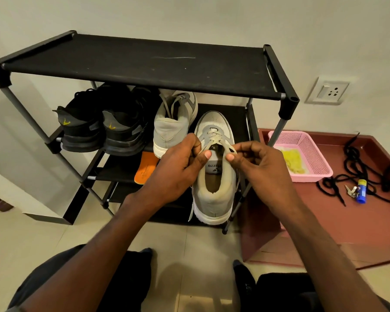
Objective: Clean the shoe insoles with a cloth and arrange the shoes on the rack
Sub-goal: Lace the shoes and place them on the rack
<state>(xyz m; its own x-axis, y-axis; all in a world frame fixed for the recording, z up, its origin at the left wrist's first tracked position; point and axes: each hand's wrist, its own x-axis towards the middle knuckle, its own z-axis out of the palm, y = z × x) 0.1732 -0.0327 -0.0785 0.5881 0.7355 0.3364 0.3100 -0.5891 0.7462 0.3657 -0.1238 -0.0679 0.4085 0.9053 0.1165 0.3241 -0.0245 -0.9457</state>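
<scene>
- Your left hand (180, 163) and right hand (254, 165) each pinch a lace end over the grey sneaker (214, 176).
- Its long axis points toe-first into the rack (284, 95), between your hands.

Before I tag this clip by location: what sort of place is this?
Probably a home entryway or hall: a black shoe rack against a plain wall, a wall socket, and a pink basket on a low ledge.

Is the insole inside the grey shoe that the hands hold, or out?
Inside: the insole with its printed label shows through the opening of the grey shoe.
</scene>
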